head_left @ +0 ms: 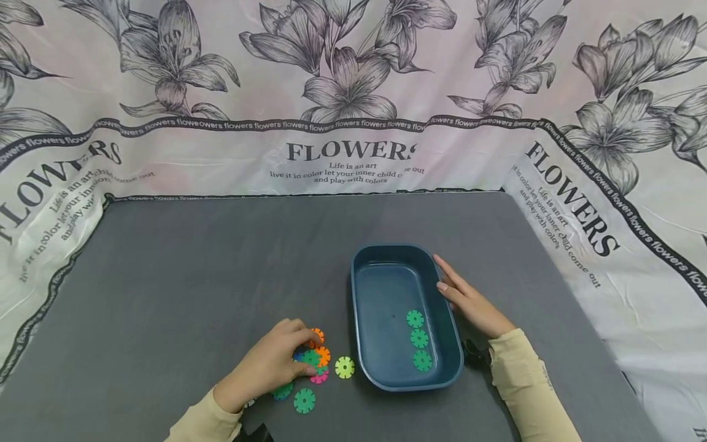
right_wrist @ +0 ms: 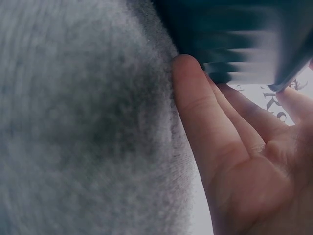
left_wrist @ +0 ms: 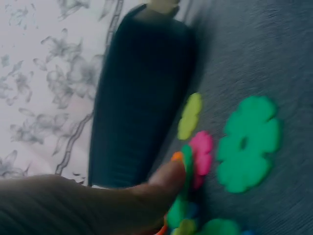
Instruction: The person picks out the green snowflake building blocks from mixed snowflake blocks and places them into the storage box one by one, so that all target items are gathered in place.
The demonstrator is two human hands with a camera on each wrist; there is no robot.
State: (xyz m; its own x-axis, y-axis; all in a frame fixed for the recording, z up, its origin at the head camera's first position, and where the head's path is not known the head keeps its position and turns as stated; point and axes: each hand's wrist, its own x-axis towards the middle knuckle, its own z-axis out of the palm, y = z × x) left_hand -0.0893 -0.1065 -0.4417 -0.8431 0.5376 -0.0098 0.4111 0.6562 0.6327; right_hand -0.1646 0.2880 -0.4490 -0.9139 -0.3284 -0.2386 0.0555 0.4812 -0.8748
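My left hand (head_left: 270, 362) is over a small pile of flower-shaped plastic discs, left of the blue tray. Its thumb and fingers pinch a green disc (left_wrist: 187, 169), which stands tilted on edge against the thumb tip in the left wrist view. Around it are an orange disc (head_left: 323, 356), a pink disc (head_left: 318, 378) and several others partly hidden by the hand. My right hand (head_left: 476, 312) touches the right outer wall of the blue tray (head_left: 378, 288), its fingers extended along the side. Inside the tray, three green discs (head_left: 419, 338) form a row near the right wall.
A yellow disc (head_left: 345, 368) lies between the pile and the tray. Nearer the front is a loose green disc (head_left: 304, 401). Grey cloth (head_left: 221, 264) covers the table, and a flower-printed sheet (head_left: 210, 159) rises behind and at both sides.
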